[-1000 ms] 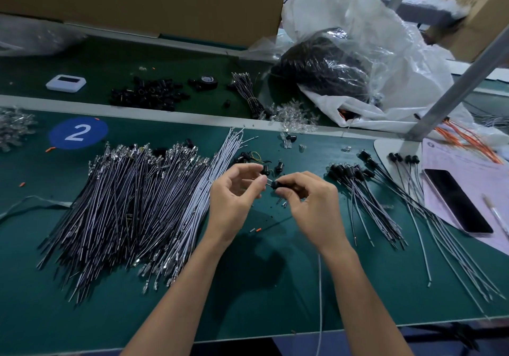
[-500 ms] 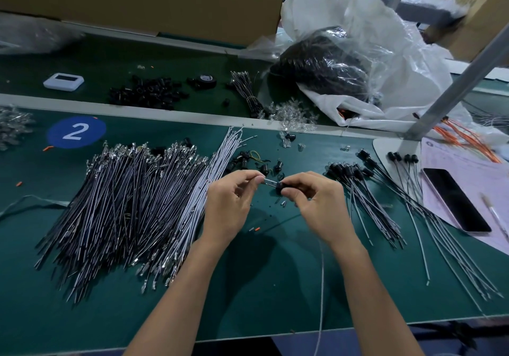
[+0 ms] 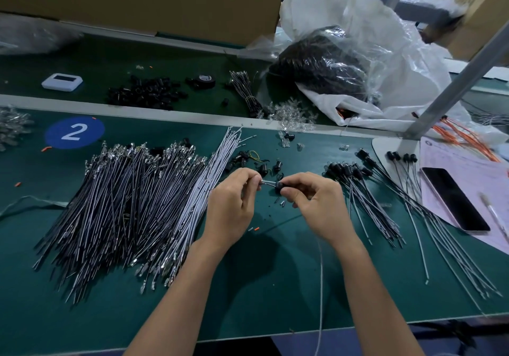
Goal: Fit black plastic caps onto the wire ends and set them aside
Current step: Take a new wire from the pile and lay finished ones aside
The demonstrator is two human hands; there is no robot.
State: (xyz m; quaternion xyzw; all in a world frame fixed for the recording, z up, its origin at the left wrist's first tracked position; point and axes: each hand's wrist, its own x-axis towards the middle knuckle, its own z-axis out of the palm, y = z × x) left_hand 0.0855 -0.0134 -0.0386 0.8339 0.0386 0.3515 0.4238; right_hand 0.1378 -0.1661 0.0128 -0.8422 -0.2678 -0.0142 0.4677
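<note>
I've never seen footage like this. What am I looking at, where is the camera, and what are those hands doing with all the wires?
There is no machine here. These are a person's two bare hands, filmed by one wide-angle camera worn on the head and looking down at a green table. The left hand pinches a wire end, and the right hand pinches a small black cap at that end. On the left lies a big pile of bare wires. On the right are the capped wires, set aside. Loose caps lie just beyond the hands, and a phone rests on pink paper at the far right.
</note>
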